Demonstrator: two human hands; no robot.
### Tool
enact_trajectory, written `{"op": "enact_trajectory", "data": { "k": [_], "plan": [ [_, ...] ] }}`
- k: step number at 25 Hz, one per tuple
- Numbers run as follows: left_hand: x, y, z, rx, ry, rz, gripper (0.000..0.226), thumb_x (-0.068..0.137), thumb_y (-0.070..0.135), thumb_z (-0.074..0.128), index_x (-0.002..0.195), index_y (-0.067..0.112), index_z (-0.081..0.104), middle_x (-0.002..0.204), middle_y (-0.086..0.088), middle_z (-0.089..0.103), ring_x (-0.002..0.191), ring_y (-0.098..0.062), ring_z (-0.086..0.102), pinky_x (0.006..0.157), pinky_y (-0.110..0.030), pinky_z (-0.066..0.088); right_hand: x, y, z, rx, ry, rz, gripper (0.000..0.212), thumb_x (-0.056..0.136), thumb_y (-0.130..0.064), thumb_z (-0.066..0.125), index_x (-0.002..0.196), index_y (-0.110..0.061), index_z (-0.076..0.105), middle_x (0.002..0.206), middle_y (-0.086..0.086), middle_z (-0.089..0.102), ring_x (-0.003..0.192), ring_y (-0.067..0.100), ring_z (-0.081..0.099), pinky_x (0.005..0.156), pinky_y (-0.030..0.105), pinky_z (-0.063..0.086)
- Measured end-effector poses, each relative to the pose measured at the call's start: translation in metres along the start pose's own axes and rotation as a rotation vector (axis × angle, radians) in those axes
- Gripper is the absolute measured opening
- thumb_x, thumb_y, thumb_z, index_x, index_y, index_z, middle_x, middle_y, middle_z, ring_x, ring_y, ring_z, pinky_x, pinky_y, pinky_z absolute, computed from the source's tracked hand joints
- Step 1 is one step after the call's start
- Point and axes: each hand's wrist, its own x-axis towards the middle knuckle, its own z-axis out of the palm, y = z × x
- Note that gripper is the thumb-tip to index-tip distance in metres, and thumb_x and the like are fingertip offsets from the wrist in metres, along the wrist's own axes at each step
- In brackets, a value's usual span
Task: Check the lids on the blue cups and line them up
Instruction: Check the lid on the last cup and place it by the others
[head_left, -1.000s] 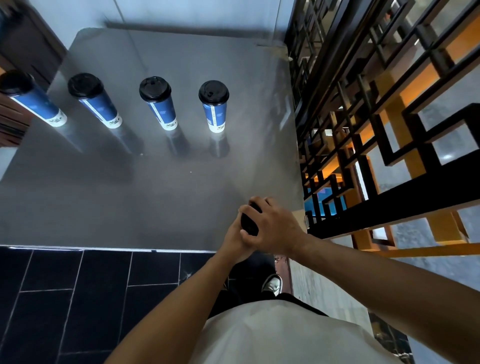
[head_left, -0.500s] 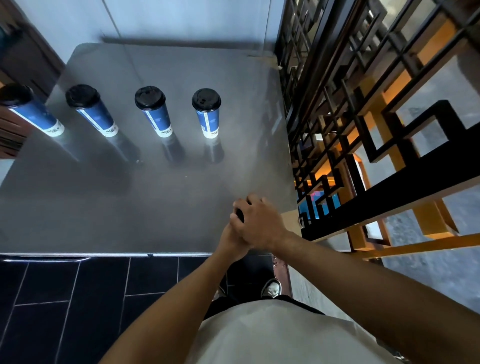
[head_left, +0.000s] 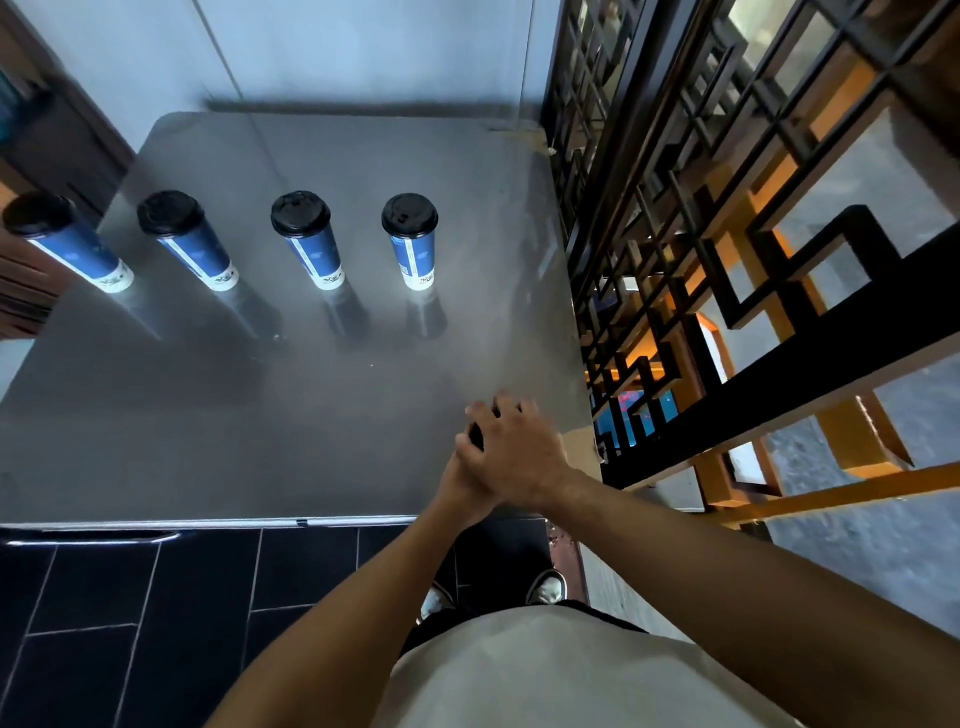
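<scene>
Several blue cups with black lids stand upright in a row across the grey table (head_left: 208, 426): the far-left cup (head_left: 78, 247), a second cup (head_left: 200, 252), a third cup (head_left: 318, 252) and the right-hand cup (head_left: 413, 254). At the table's near right corner both hands meet on one more cup. Only a sliver of its black lid (head_left: 475, 437) shows between the fingers; its body is hidden. My right hand (head_left: 519, 452) lies over the lid with fingers curled down round it. My left hand (head_left: 462, 486) sits underneath, mostly covered, wrapped round the cup.
A black and orange lattice screen (head_left: 727, 260) runs along the table's right edge. A pale wall (head_left: 337, 52) backs the table, and dark furniture (head_left: 47, 135) stands at the far left. Dark floor tiles (head_left: 156, 623) lie in front of the near edge.
My hands stay together on the cup at the near right corner. The right hand now covers more of the black lid. The row of cups has not moved.
</scene>
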Motion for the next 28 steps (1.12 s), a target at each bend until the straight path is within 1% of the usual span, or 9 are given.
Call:
{"op": "enact_trajectory", "data": {
  "k": [4, 8, 11, 13, 17, 20, 22, 25, 28],
  "plan": [
    [0.005, 0.004, -0.010, -0.131, -0.007, -0.010, 0.069, 0.063, 0.022, 0.094, 0.125, 0.014, 0.063, 0.112, 0.001, 0.076, 0.100, -0.013, 0.074, 0.084, -0.032, 0.057, 0.022, 0.022, -0.034, 0.898, -0.061, 0.175, 0.036, 0.097, -0.040, 0.055, 0.127, -0.022, 0.061, 0.121, 0.006, 0.063, 0.107, 0.017, 0.061, 0.093, 0.032, 0.050],
    [0.002, 0.048, -0.026, -0.367, 0.101, 0.002, 0.064, 0.088, 0.035, 0.077, 0.139, 0.023, 0.041, 0.115, -0.001, 0.071, 0.087, -0.003, 0.075, 0.071, -0.021, 0.059, 0.027, 0.040, -0.055, 1.413, -0.160, 0.270, 0.029, 0.102, -0.030, 0.049, 0.124, -0.018, 0.064, 0.111, 0.010, 0.068, 0.095, 0.020, 0.063, 0.079, 0.029, 0.050],
    [0.007, 0.076, -0.030, -0.580, 0.104, -0.063, 0.046, 0.100, 0.048, 0.058, 0.138, 0.027, 0.044, 0.125, -0.017, 0.066, 0.091, -0.018, 0.075, 0.079, -0.040, 0.063, 0.025, 0.045, -0.050, 1.592, -0.158, 0.321, 0.028, 0.105, -0.025, 0.046, 0.128, -0.024, 0.062, 0.117, 0.006, 0.069, 0.097, 0.022, 0.064, 0.087, 0.034, 0.050],
    [0.007, 0.083, -0.036, -0.832, -0.011, -0.171, 0.057, 0.096, 0.060, 0.055, 0.132, 0.016, 0.056, 0.125, -0.027, 0.066, 0.093, -0.031, 0.072, 0.085, -0.050, 0.062, 0.021, 0.046, -0.047, 1.667, -0.154, 0.324, 0.031, 0.105, -0.023, 0.046, 0.133, -0.026, 0.059, 0.124, 0.006, 0.067, 0.097, 0.025, 0.064, 0.086, 0.035, 0.052],
    [-0.001, 0.085, -0.044, -1.111, -0.136, -0.403, 0.065, 0.100, 0.060, 0.034, 0.114, 0.005, 0.065, 0.083, -0.015, 0.074, 0.060, -0.028, 0.071, 0.052, -0.033, 0.060, 0.014, 0.037, -0.030, 1.702, -0.172, 0.513, 0.047, 0.099, -0.043, 0.055, 0.139, -0.019, 0.055, 0.136, 0.017, 0.059, 0.086, 0.027, 0.064, 0.066, 0.033, 0.056],
    [-0.003, 0.073, -0.042, -0.995, -0.030, -0.423, 0.073, 0.091, 0.068, 0.043, 0.126, 0.007, 0.066, 0.100, -0.019, 0.076, 0.080, -0.034, 0.073, 0.077, -0.045, 0.062, 0.014, 0.029, -0.020, 1.838, -0.315, 0.643, 0.080, 0.081, -0.064, 0.067, 0.139, -0.010, 0.055, 0.129, 0.018, 0.066, 0.100, 0.034, 0.068, 0.090, 0.047, 0.057],
    [0.002, 0.062, -0.041, -0.792, 0.011, -0.455, 0.089, 0.073, 0.077, 0.050, 0.126, 0.008, 0.070, 0.116, -0.029, 0.070, 0.097, -0.038, 0.067, 0.097, -0.060, 0.051, 0.012, 0.026, -0.022, 1.947, -0.335, 0.668, 0.068, 0.091, -0.053, 0.059, 0.138, -0.004, 0.055, 0.118, 0.021, 0.066, 0.086, 0.033, 0.070, 0.074, 0.042, 0.061],
    [0.008, 0.055, -0.043, -0.596, -0.008, -0.462, 0.098, 0.061, 0.085, 0.050, 0.112, 0.005, 0.074, 0.111, -0.032, 0.067, 0.082, -0.037, 0.064, 0.073, -0.044, 0.058, 0.010, 0.024, -0.024, 2.022, -0.377, 0.667, 0.060, 0.094, -0.045, 0.052, 0.132, 0.001, 0.057, 0.101, 0.022, 0.068, 0.072, 0.032, 0.070, 0.065, 0.039, 0.062],
    [0.004, 0.065, -0.044, -0.586, -0.022, -0.449, 0.092, 0.064, 0.087, 0.053, 0.121, 0.018, 0.071, 0.105, -0.018, 0.075, 0.087, -0.034, 0.072, 0.070, -0.042, 0.059, 0.012, 0.019, -0.032, 2.013, -0.357, 0.646, 0.044, 0.099, -0.039, 0.044, 0.112, -0.001, 0.064, 0.083, 0.018, 0.069, 0.061, 0.028, 0.069, 0.057, 0.033, 0.060]
  ]
}}
